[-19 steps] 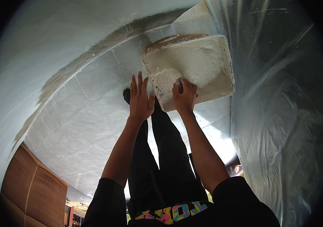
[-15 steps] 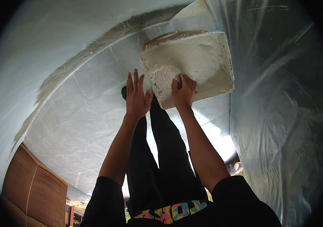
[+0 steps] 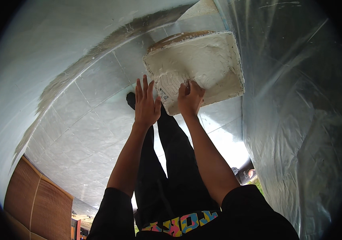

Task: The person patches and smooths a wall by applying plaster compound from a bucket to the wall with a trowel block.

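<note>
Head view: a tiled floor (image 3: 95,128) runs between a pale wall (image 3: 55,36) and a clear plastic sheet (image 3: 291,140).
Tray (image 3: 239,66): rectangular, crusted at the rim, just ahead of the person's legs (image 3: 177,156).
Paste (image 3: 211,56): pale, spread across the tray.
Left hand (image 3: 146,106): released, fingers apart, just beside the tray's left edge.
Right hand (image 3: 191,98): fingers curled at the paste; whether they grip something, one cannot tell.
Grooved patch (image 3: 171,83): the step looks like working paste here; the next move seems to call for a steady wrist.

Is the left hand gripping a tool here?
No, the left hand is open with its fingers extended, beside the paste-covered tray, and no tool shows in it.
</note>
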{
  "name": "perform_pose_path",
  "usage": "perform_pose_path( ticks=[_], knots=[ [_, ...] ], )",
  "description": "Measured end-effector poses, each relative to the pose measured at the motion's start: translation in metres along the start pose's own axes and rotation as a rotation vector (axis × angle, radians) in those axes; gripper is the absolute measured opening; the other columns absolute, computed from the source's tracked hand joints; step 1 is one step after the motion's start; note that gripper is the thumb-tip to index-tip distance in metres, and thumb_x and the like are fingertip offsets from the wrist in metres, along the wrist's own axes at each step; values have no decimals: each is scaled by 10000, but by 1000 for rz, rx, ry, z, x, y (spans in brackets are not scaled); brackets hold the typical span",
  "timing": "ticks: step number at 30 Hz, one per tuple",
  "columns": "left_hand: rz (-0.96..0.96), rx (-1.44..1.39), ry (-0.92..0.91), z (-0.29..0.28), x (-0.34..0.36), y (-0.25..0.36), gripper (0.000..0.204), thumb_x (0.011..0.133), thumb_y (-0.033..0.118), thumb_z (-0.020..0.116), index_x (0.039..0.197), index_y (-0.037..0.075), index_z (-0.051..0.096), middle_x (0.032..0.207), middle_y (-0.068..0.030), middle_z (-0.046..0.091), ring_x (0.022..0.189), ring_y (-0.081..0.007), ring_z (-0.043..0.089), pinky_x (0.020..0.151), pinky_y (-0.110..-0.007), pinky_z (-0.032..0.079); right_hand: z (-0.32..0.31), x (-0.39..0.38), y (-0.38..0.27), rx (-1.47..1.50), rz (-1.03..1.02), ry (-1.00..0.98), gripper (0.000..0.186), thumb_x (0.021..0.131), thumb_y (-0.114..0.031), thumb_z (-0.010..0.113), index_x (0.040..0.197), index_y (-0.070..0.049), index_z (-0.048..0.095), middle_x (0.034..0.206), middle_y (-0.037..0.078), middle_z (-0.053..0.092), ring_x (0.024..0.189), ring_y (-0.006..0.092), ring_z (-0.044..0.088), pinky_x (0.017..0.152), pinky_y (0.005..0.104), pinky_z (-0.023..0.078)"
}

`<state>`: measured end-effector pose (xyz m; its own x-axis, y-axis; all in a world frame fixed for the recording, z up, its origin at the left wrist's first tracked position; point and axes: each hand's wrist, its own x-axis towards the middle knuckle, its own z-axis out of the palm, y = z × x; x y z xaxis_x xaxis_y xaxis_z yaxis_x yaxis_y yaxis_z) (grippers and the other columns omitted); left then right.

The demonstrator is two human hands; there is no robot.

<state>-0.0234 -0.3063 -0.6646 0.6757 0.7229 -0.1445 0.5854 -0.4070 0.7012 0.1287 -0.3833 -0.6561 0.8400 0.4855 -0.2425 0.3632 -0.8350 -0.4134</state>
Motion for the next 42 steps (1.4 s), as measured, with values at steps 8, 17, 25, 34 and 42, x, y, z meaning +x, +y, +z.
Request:
perform_pose_path(
  ticks=[8, 17, 25, 34, 42],
  knots=[
    [-6, -11, 6, -4, 1, -1, 576, 1028, 308, 452, 1491, -30, 393, 1665, -275, 208, 1528, -540, 151, 1232, -617, 192, 6, -19, -20, 94, -99, -108, 389, 905, -281, 698, 1225, -68, 636, 1168, 72, 687, 1170, 333, 562, 915, 589, 439],
    [-28, 19, -9, -10, -2, -6, 586, 1049, 337, 428, 1504, -27, 372, 1672, -264, 202, 1536, -530, 139, 1221, -633, 191, 15, -21, -19, -47, -227, -163, 382, 930, -323, 651, 1230, -85, 642, 1347, 71, 626, 1271, 310, 513, 942, 602, 423],
    [-19, 5, 11, -10, -1, -10, 582, 1052, 334, 423, 1506, -25, 372, 1675, -261, 198, 1539, -529, 128, 1225, -627, 183, -5, 12, 3, -56, -261, -69, 384, 902, -294, 696, 1213, -70, 668, 1332, 75, 639, 1251, 317, 526, 937, 582, 416],
    [-26, 28, 8, -24, -7, 6, 567, 1016, 237, 484, 1505, -27, 371, 1681, -248, 190, 1545, -515, 118, 1236, -609, 180, 16, -49, -16, 86, -185, -160, 385, 923, -300, 663, 1235, -75, 659, 1254, 103, 668, 1248, 339, 531, 959, 597, 451],
    [12, 87, 105, -103, 4, 48, 561, 996, 203, 501, 1491, -39, 399, 1694, -239, 157, 1555, -501, 95, 1255, -591, 153, -83, 13, -46, 1146, 546, -474, 412, 942, -362, 669, 1206, -46, 685, 1139, 111, 706, 1007, 300, 702, 737, 463, 595]
  ],
)
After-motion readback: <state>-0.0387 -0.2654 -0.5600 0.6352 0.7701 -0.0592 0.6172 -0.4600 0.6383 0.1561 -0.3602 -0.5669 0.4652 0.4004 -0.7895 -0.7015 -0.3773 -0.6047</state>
